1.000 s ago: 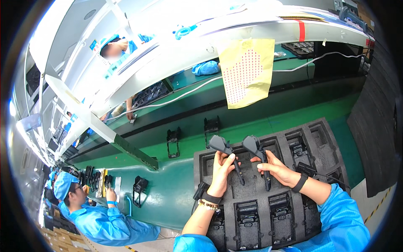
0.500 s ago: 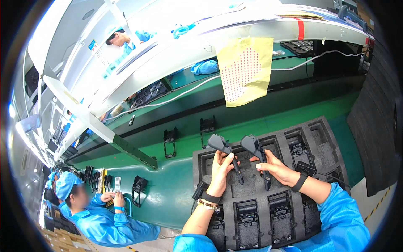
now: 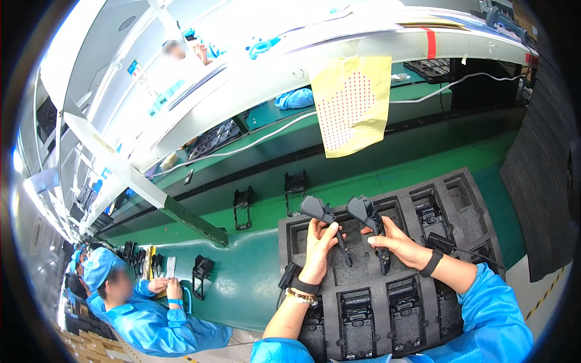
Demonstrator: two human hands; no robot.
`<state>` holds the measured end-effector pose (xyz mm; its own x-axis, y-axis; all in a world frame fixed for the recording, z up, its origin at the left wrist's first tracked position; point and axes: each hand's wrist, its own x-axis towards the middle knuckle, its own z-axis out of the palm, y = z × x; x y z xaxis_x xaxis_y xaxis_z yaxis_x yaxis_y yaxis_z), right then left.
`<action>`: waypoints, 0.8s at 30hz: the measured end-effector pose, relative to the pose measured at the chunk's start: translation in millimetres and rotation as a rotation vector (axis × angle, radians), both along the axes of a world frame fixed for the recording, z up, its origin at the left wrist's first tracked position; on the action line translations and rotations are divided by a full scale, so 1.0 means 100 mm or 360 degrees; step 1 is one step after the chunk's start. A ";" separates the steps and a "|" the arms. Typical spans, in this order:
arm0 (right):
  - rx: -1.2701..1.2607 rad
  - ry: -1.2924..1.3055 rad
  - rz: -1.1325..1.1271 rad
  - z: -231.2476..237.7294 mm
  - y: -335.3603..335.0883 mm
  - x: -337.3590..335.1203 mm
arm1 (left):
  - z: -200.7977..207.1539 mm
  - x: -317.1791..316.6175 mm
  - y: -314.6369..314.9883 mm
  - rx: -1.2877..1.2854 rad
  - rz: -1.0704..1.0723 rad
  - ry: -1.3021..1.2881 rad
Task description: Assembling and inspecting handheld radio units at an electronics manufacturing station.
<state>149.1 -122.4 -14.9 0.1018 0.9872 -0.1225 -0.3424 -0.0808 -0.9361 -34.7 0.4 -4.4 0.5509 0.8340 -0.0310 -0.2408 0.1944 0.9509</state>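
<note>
Hands hold two black handle-shaped parts above the foam tray (image 3: 484, 199) on the green desk (image 3: 242, 284): left hand (image 3: 318, 242) grips the left part (image 3: 321, 213), right hand (image 3: 399, 245) the right part (image 3: 366, 213). Judged mid-inspection; seating them needs empty slots.

A foam tray (image 3: 484, 199) is set on the counter (image 3: 254, 284) at the lower right of the frame. Two handled parts (image 3: 318, 212) (image 3: 366, 215) are held side by side above it. Two small frames (image 3: 243, 206) (image 3: 295, 183) are stood behind the tray, upper left of it.
</note>
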 end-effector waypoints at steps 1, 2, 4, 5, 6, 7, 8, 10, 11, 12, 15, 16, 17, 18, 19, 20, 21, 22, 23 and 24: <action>0.0006 -0.0009 0.0001 0.00 0.00 0.00 | -0.01 0.00 0.01 0.0002 0.0004 0.0016; 0.0011 -0.0018 0.0003 0.00 0.00 0.00 | -0.02 0.00 0.01 0.0002 0.0005 0.0016; 0.0008 -0.0021 -0.0016 -0.03 0.00 0.00 | -0.03 0.00 0.01 0.0009 -0.0004 0.0023; 0.0003 -0.0023 -0.0035 -0.03 0.01 0.01 | -0.02 0.00 0.01 0.0010 0.0001 0.0022; 0.0005 -0.0024 -0.0029 -0.03 0.01 0.01 | -0.02 0.00 0.00 0.0012 -0.0005 0.0009; -0.0001 -0.0026 -0.0024 -0.01 0.00 0.00 | -0.01 0.00 0.00 0.0014 -0.0010 -0.0003; -0.0006 -0.0027 -0.0018 -0.01 0.00 0.00 | -0.02 -0.01 0.00 0.0016 -0.0004 -0.0004; -0.0001 -0.0028 -0.0019 -0.03 0.00 0.01 | -0.02 -0.01 0.00 0.0007 0.0006 -0.0008; 0.0002 -0.0029 -0.0027 -0.05 0.00 0.01 | -0.03 0.00 0.00 0.0009 0.0008 -0.0009; 0.0004 -0.0030 -0.0024 -0.04 0.00 0.01 | -0.03 0.00 0.00 0.0004 -0.0003 -0.0003; 0.0001 -0.0039 -0.0027 -0.01 0.00 0.00 | -0.01 0.00 0.00 -0.0007 -0.0015 0.0017; -0.0001 -0.0040 -0.0030 0.00 -0.01 -0.01 | -0.01 -0.01 0.00 -0.0014 -0.0022 0.0032; -0.0003 -0.0040 -0.0034 0.00 -0.01 -0.01 | -0.01 -0.01 0.00 -0.0013 -0.0019 0.0031; -0.0002 -0.0041 -0.0031 0.01 -0.01 -0.01 | -0.03 -0.01 0.01 -0.0007 -0.0017 0.0029; -0.0006 -0.0045 -0.0030 0.01 -0.01 -0.01 | -0.04 -0.01 0.01 -0.0001 -0.0017 0.0027; -0.0009 -0.0048 -0.0029 0.01 0.00 -0.02 | -0.05 -0.01 0.02 0.0000 -0.0015 0.0026; -0.0009 -0.0049 -0.0027 0.02 0.00 -0.02 | -0.07 -0.02 0.02 0.0010 -0.0013 0.0024; -0.0007 -0.0054 -0.0029 0.02 0.00 -0.02 | -0.07 -0.01 0.03 0.0021 -0.0013 0.0021; -0.0006 -0.0059 -0.0031 0.02 -0.01 -0.02 | -0.07 -0.01 0.02 0.0022 -0.0012 0.0019; -0.0005 -0.0060 -0.0030 0.02 -0.01 -0.01 | -0.06 -0.01 0.02 0.0028 -0.0025 0.0025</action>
